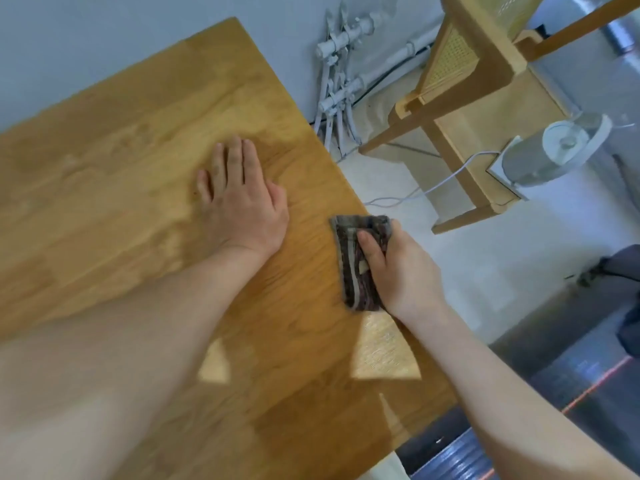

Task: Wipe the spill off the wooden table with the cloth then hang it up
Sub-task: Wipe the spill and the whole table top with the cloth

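My left hand [239,199] lying flat and open on the wooden worktop [121,168], my right hand [398,268] gripping the folded striped cloth [353,268] at the worktop edge just right of it, wooden chair [467,81] standing beyond.

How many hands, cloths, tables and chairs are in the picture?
Bare hands: 2, the flat left hand and the right hand
Folded striped brown-and-grey cloth: 1
Wooden table: 1
Light wooden chair with woven cane panels: 1
Total: 5
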Demonstrator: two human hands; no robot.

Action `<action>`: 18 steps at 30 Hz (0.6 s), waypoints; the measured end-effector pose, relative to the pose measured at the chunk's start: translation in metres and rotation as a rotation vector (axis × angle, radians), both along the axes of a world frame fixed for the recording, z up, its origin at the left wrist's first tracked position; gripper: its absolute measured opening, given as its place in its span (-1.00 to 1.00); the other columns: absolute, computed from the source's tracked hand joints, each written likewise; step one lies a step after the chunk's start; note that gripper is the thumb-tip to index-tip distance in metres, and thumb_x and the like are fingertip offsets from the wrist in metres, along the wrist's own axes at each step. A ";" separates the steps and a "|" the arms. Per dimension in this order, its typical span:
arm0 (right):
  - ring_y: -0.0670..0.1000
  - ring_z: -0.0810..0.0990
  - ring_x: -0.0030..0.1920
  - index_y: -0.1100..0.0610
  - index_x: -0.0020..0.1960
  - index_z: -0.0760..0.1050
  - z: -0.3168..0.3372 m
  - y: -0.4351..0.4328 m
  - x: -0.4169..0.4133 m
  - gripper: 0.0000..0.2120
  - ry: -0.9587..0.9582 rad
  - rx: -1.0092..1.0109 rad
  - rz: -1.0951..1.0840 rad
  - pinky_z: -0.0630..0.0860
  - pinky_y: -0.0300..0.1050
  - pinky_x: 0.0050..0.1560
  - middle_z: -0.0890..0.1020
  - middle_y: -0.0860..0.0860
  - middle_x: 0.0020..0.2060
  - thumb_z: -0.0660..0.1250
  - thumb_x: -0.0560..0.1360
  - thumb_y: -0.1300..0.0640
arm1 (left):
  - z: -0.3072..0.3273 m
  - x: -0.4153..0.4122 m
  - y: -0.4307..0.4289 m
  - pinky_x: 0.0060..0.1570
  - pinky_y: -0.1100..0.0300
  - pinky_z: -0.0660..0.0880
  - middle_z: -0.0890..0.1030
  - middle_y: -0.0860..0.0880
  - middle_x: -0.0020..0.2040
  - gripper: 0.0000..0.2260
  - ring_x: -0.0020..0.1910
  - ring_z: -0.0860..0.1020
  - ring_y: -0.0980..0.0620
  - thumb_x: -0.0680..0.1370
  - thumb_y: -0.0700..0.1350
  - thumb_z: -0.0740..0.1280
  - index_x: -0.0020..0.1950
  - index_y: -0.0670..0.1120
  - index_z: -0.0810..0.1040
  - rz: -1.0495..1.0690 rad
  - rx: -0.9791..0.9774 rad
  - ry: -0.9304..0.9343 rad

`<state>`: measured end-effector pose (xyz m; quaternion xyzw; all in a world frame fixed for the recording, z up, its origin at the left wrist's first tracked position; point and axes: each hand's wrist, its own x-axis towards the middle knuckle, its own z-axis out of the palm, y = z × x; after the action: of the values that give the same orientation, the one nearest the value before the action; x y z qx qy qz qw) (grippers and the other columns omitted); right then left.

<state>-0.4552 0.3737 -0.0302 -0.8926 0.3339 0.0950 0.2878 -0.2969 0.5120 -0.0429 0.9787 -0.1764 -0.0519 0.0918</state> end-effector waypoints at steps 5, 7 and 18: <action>0.12 0.59 -0.11 -0.03 0.11 0.36 0.003 0.007 -0.080 -0.44 0.021 0.009 -0.053 0.52 0.08 -0.12 0.59 -0.01 -0.10 -0.17 0.48 -0.38 | 0.001 0.003 0.006 0.47 -0.09 -0.08 0.03 -0.06 0.57 -0.46 0.53 -0.03 -0.07 0.58 0.00 -0.02 0.55 -0.13 0.03 -0.036 0.014 0.013; 0.10 0.57 -0.14 -0.02 0.09 0.37 0.001 0.006 -0.098 -0.45 0.046 -0.007 -0.078 0.50 0.04 -0.14 0.57 -0.03 -0.14 -0.17 0.48 -0.38 | 0.001 0.000 0.007 0.47 -0.10 -0.08 0.01 -0.07 0.57 -0.47 0.54 -0.04 -0.08 0.60 0.00 -0.03 0.55 -0.13 0.01 -0.047 0.016 0.021; 0.09 0.55 -0.02 0.06 0.00 0.46 -0.014 0.024 -0.159 -0.76 -0.207 0.188 -0.488 0.40 -0.07 -0.05 0.60 0.05 -0.08 0.22 0.58 -0.12 | 0.008 -0.112 0.025 0.47 -0.15 -0.12 -0.10 -0.06 0.58 -0.46 0.54 -0.14 -0.08 0.62 0.06 -0.08 0.56 -0.07 -0.10 -0.373 0.071 0.132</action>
<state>-0.6145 0.3978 -0.0441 -0.7601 0.4976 -0.0383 0.4162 -0.4088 0.5369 -0.0350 0.9262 -0.3461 -0.1383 0.0575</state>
